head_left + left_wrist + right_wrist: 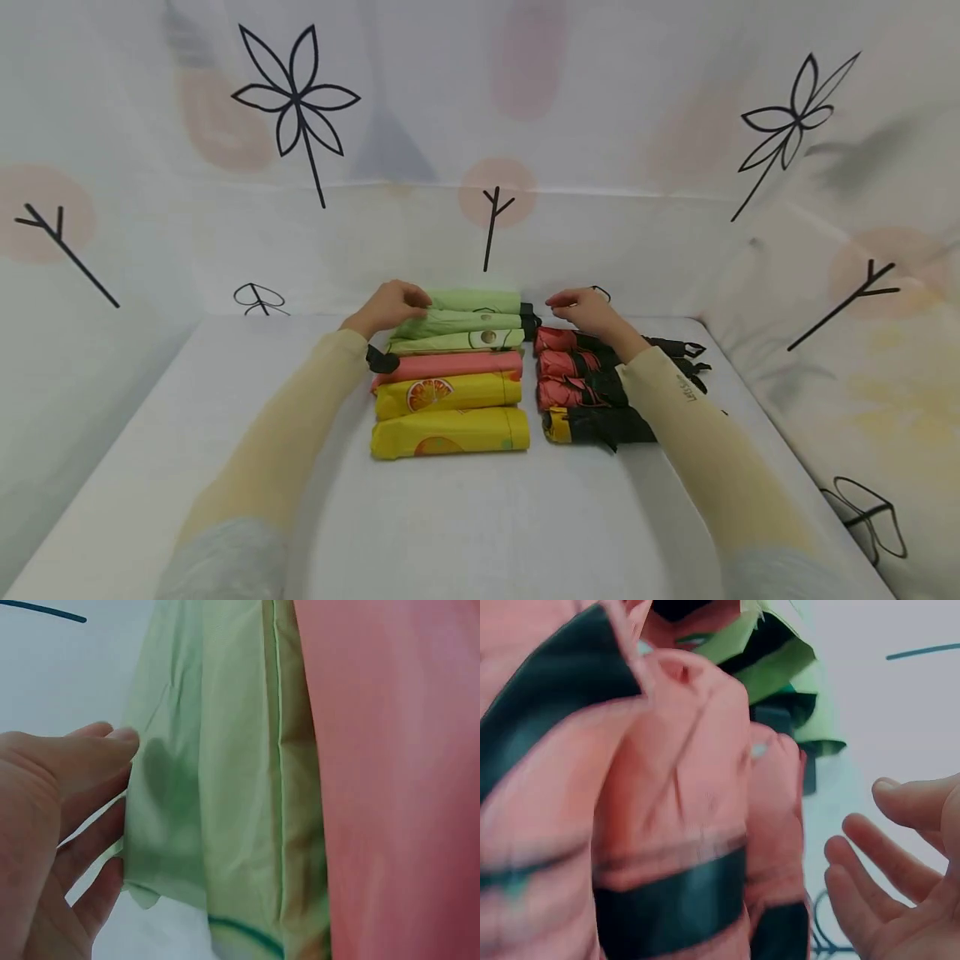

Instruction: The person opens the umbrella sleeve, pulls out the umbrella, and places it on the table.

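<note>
In the head view my left hand (386, 308) is at the left end of the farthest green folded umbrella (480, 300). Seen from the left wrist, its thumb and loosely bent fingers lie right along the edge of the green cloth (169, 817). Two more green umbrellas lie nearer, one with an avocado-like print (457, 342). My right hand (592, 315) hovers beyond the right-hand row, near the black ends of the green ones. Its fingers are parted with nothing between them in the right wrist view, beside a red folded umbrella (776, 802).
Nearer in the left row lie a pink umbrella (457, 365) and two yellow fruit-print ones (465, 433). The right row holds red umbrellas (561, 392) with black parts and a yellow-and-black one (558, 425). A patterned cloth wall (600, 242) rises behind the white table (465, 533).
</note>
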Action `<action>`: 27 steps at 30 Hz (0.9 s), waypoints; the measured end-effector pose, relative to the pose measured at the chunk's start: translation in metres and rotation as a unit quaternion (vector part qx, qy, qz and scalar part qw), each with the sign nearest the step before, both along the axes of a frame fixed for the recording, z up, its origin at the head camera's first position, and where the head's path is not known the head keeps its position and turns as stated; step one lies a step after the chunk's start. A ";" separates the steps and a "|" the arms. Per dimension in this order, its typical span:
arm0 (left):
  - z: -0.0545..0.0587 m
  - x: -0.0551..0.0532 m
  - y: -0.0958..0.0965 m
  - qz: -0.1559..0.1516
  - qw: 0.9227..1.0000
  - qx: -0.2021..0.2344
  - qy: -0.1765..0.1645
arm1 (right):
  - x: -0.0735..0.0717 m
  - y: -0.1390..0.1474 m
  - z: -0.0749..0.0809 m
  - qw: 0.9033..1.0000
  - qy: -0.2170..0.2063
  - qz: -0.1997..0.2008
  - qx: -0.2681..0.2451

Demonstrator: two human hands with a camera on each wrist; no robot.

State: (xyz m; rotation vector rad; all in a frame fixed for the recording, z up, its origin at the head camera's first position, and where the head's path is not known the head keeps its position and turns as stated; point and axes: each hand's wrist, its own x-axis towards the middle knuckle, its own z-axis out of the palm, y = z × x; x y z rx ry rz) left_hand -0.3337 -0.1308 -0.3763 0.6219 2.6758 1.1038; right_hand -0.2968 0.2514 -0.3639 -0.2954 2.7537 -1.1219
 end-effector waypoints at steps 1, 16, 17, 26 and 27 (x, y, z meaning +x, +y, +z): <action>0.000 0.000 0.001 -0.001 1.000 0.001 -0.005 | -0.002 -0.004 -0.002 1.000 0.000 0.003 -0.003; -0.009 -0.002 0.008 -0.007 1.000 -0.021 -0.020 | -0.011 -0.031 -0.021 0.999 -0.022 -0.026 -0.016; -0.009 -0.002 0.008 -0.005 1.000 -0.022 -0.019 | -0.010 -0.031 -0.021 0.999 -0.028 -0.029 -0.023; -0.016 -0.003 0.010 0.015 0.999 -0.034 -0.012 | -0.004 -0.033 -0.025 0.997 -0.048 -0.048 -0.040; -0.016 -0.002 0.010 0.017 0.999 -0.035 -0.011 | -0.003 -0.034 -0.026 0.997 -0.044 -0.047 -0.039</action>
